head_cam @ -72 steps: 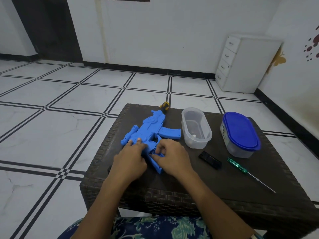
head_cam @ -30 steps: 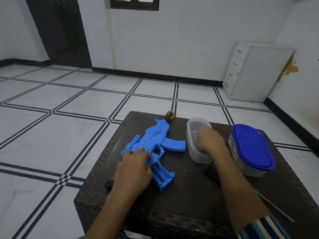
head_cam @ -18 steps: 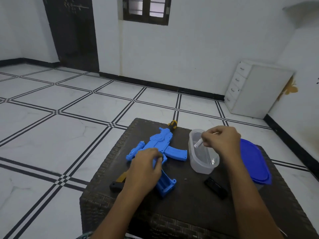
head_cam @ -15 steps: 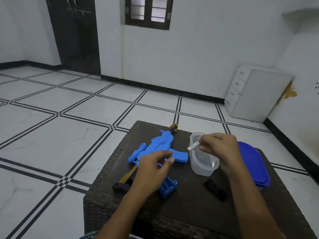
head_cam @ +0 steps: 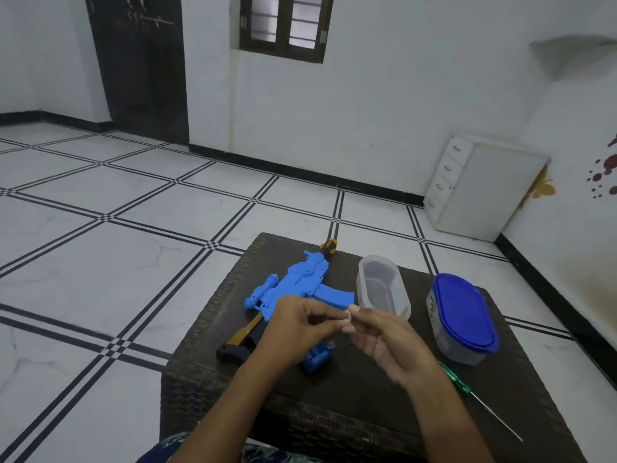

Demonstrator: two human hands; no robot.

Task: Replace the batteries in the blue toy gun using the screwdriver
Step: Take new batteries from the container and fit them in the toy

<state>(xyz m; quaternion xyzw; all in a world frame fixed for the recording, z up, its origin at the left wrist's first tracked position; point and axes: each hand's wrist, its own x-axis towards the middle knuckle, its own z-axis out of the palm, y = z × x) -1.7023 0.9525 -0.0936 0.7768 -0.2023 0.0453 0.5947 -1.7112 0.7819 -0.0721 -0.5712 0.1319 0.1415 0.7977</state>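
Note:
The blue toy gun (head_cam: 297,289) lies on the dark wicker table (head_cam: 367,406), its grip end (head_cam: 316,358) pointing towards me. Just above the gun, my left hand (head_cam: 297,329) and my right hand (head_cam: 380,339) meet fingertip to fingertip. Between them they pinch a small white battery (head_cam: 348,316), of which only one end shows. The green-handled screwdriver (head_cam: 454,384) lies on the table to the right of my right wrist, apart from both hands.
An open clear plastic tub (head_cam: 382,289) stands right of the gun. Further right is a tub with a blue lid (head_cam: 464,315). A black and yellow stock piece (head_cam: 235,347) sticks out at the gun's left. A white drawer unit (head_cam: 480,188) stands by the wall.
My right hand lifted the white battery out of the clear tub and brought it left. My left hand left the gun and rose to meet it. The camera tilted upward.

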